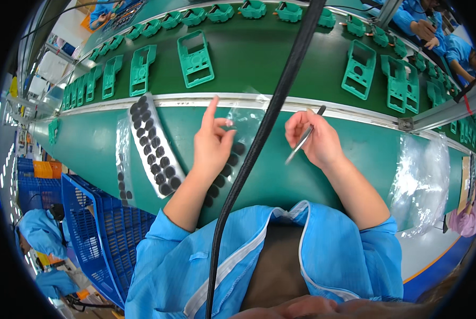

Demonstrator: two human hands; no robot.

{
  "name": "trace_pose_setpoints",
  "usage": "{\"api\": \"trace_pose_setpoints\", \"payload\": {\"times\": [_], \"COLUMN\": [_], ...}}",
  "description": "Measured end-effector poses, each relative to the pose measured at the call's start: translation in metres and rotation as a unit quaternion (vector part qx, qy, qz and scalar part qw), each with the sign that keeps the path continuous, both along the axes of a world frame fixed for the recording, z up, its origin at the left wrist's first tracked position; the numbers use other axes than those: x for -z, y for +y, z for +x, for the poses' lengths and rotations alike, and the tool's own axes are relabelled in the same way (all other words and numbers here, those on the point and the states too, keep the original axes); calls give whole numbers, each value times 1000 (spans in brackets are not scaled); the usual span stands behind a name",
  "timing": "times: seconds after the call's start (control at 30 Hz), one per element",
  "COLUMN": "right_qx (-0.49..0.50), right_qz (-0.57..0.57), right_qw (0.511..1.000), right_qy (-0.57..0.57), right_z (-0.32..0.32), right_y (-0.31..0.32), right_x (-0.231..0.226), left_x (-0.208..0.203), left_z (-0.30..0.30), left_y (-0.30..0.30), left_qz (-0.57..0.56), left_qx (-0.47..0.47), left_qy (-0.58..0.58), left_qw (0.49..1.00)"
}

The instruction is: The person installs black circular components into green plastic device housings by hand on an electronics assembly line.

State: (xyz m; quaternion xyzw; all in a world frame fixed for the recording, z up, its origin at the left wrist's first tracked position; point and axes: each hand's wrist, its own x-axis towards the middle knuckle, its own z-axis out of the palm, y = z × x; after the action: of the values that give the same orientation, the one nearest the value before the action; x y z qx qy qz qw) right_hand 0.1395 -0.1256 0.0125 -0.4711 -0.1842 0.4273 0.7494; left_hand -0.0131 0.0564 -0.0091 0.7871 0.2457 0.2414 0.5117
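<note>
My left hand [212, 146] is over the bench beside the metal rail, its index finger stretched out and its thumb apart, with nothing visible in it. A clear plastic sheet [248, 114] lies right behind it, and a strip of round black pads [227, 170] is partly under its wrist. My right hand [323, 141] closes around slim metal tweezers [300, 143], their tip slanting down to the left. Left of my left forearm lies a white sheet [152, 151] with rows of round black pads; another clear strip [123, 159] with black pads is beside it.
Beyond the rail [174, 101], a dark green conveyor belt [270, 69] carries green plastic frames [196, 59] and a far row of green housings [220, 13]. A black cable [264, 127] crosses the view. Clear plastic bags [421, 178] lie right; blue crates [110, 228] stand left. Co-workers sit opposite.
</note>
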Motion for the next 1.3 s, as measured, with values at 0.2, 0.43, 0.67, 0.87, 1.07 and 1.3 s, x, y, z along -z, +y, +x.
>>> {"api": "trace_pose_setpoints", "payload": {"times": [0.2,0.43,0.67,0.87,1.07,1.3], "right_qx": [-101,-161,-130,-81,-44,-52], "right_qz": [-46,-151,-205,-175,-149,-165], "right_qw": [993,972,953,968,977,974], "right_qy": [33,-82,-180,-159,-147,-144], "right_z": [15,11,8,10,15,12], "right_y": [-20,-12,-4,-4,-7,-4], "right_x": [-4,-11,-9,3,1,9], "left_x": [2,-22,-19,-11,-14,-16], "left_z": [-1,15,14,14,16,18], "left_y": [-2,7,1,2,-3,-3], "left_qz": [-324,-242,-328,-342,-369,-402], "left_qx": [63,358,341,332,291,279], "left_qy": [-16,198,162,154,160,141], "left_qw": [944,880,866,865,868,861]}}
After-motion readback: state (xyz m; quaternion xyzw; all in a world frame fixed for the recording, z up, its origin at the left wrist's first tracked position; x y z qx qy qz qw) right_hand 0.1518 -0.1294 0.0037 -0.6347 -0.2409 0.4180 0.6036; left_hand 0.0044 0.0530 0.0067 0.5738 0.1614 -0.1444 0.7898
